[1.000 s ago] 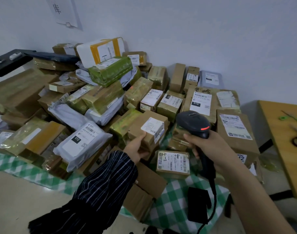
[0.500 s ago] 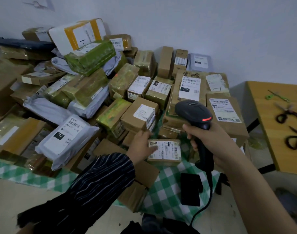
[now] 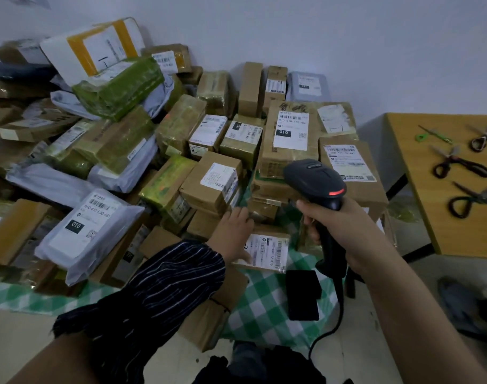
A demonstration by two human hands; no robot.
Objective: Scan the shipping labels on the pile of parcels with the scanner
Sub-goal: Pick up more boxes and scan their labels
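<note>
Right hand (image 3: pixel 344 231) clamps the handle of a black corded scanner (image 3: pixel 314 181), its red light lit. Just left of it, the left hand (image 3: pixel 232 231) rests on a small brown parcel (image 3: pixel 267 249) at the near edge of the parcel pile (image 3: pixel 153 134); whether it grips is unclear. It would be best to tilt that label toward the scanner, thumb off the barcode. Beyond the right hand a box label (image 3: pixel 290 130) reads "010". A grey bag (image 3: pixel 112 231) left of the left hand reads "010-010-L30-551".

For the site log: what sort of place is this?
Probably a parcel depot or courier pickup room: a pile of labelled parcels heaped against the wall, a corded barcode scanner in the right hand, the left hand gripping a small parcel, and scissors on a wooden table.
</note>
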